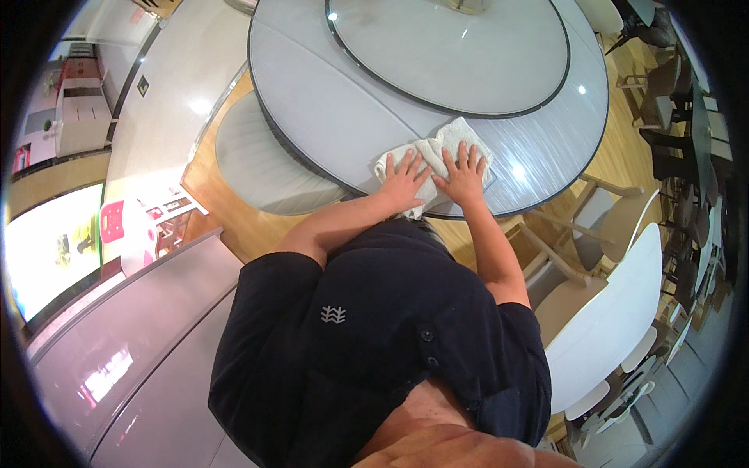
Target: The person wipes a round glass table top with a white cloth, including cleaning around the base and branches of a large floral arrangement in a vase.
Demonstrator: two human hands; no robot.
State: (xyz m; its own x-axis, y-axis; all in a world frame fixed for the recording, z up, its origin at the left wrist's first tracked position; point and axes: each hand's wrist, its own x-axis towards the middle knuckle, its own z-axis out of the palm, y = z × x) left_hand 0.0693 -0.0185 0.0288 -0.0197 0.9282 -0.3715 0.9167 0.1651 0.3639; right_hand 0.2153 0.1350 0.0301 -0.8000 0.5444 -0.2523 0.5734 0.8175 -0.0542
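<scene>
A folded white cloth (456,133) lies on the near edge of a round grey table (312,93). My left hand (403,184) rests flat on the cloth's left part, fingers spread. On its right part lies my right hand (463,178), palm down with the fingers apart. One corner of the cloth hangs toward the table's rim below my left hand. To the right of the cloth, the tabletop has shiny streaks that look wet.
A round turntable (460,66) with a dark rim covers the table's middle. A padded grey seat (257,160) is tucked at the left. Wooden chairs (585,230) and a white table (616,335) stand at the right. A glossy counter (148,335) is at the lower left.
</scene>
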